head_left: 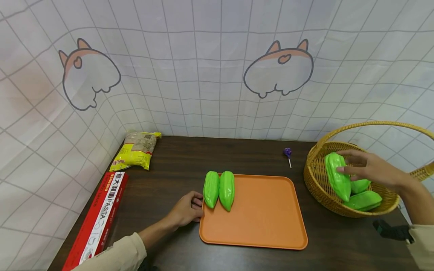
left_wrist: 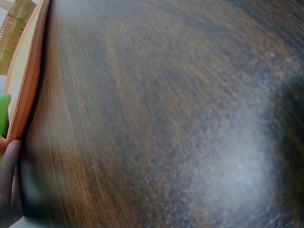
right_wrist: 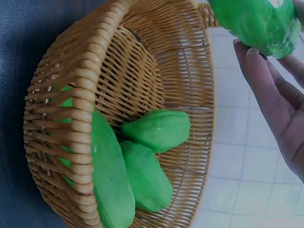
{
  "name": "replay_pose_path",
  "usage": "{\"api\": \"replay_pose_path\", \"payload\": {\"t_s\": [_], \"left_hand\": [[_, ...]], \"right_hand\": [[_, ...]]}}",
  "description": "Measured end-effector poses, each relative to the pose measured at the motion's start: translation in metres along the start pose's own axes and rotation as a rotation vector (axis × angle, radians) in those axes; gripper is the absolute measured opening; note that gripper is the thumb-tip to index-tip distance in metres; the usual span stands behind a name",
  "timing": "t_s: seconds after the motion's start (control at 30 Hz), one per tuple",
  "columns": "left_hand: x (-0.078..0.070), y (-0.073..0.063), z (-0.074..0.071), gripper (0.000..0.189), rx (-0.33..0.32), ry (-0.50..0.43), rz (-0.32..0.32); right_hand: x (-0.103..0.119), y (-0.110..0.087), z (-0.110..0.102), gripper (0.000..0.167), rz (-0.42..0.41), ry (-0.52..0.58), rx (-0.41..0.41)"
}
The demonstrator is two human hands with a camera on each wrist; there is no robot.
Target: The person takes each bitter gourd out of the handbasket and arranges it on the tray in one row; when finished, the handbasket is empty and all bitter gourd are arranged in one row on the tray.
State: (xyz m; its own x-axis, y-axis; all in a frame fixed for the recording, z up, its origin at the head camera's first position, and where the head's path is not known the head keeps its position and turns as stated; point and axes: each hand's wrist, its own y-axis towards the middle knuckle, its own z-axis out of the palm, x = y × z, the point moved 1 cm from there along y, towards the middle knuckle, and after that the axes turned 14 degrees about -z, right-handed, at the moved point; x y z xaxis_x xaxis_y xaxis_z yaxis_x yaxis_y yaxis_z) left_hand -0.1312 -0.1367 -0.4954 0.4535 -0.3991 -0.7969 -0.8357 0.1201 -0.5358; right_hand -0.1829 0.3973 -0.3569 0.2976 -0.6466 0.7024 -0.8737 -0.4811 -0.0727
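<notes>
Over the wicker basket (head_left: 313,188), my right hand (head_left: 373,169) grips a green papaya (head_left: 338,178) between thumb and fingers, its narrow end pointing down. In the right wrist view that papaya (right_wrist: 261,23) is at the top right, partly cut off by the frame. Several more green papayas (right_wrist: 156,130) lie inside the basket. My left hand (head_left: 186,209) pinches the left rim of an orange tray (head_left: 261,210). Two green papayas (head_left: 226,190) lie side by side along the tray's left edge, close to that hand.
At the far left are a yellow bag (head_left: 135,150) and a long red pasta box (head_left: 98,218). A purple lollipop (head_left: 287,152) lies behind the tray, left of the basket. The basket's tall handle (head_left: 373,123) arches over it. A white gridded curtain (head_left: 203,75) hangs behind the dark table.
</notes>
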Motion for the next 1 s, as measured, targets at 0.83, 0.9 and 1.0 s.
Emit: {"api": "replay_pose_path", "payload": {"t_s": [0.83,0.9,1.0], "left_hand": [[-0.002,-0.001,-0.001,0.059,0.012,0.021,-0.016],[-0.002,-0.001,-0.001,0.058,0.007,0.017,-0.015],[-0.002,-0.002,-0.001,0.058,0.004,0.014,-0.014]], "right_hand": [[0.039,0.009,0.033,0.059,-0.149,0.111,-0.003],[0.040,0.011,0.037,0.058,-0.164,0.121,-0.005],[0.042,0.013,0.042,0.058,-0.171,0.146,-0.001]]}}
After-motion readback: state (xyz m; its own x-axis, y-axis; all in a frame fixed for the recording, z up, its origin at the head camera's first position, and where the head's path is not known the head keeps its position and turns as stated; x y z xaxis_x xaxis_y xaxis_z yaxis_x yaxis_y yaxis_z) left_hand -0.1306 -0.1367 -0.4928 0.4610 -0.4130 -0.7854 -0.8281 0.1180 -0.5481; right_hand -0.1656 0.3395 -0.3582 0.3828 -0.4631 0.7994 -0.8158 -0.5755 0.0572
